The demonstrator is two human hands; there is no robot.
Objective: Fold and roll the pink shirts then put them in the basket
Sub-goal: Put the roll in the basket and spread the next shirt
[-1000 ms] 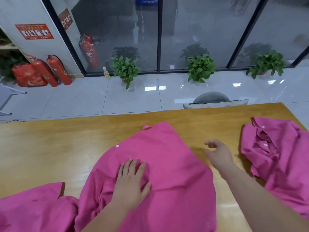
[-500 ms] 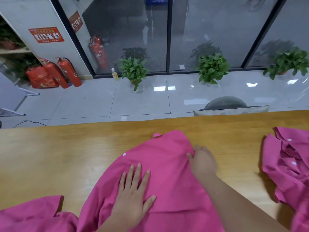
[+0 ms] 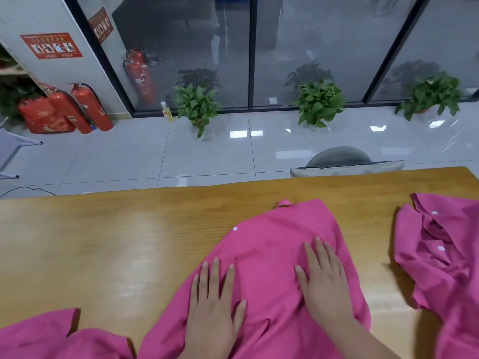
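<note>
Right hand (image 3: 325, 283) slid off shirt edge onto middle pink shirt (image 3: 272, 257); left hand (image 3: 212, 304) too, both flat, gripping nothing. We're barely started: no rolls, no basket visible.

Under left hand (image 3: 211, 301) and right hand (image 3: 325, 283): shirt (image 3: 272, 255), plain magenta pink, one white button (image 3: 235, 228). Right of right hand: second shirt (image 3: 445, 255), same pink, white buttons. Left of left hand: pink cloth (image 3: 51, 338). Table (image 3: 103, 242): honey-yellow, wood grain. Beyond the hands: pale grey floor tiles (image 3: 116, 156), red extinguishers (image 3: 88, 107), green plants (image 3: 197, 104).
</note>
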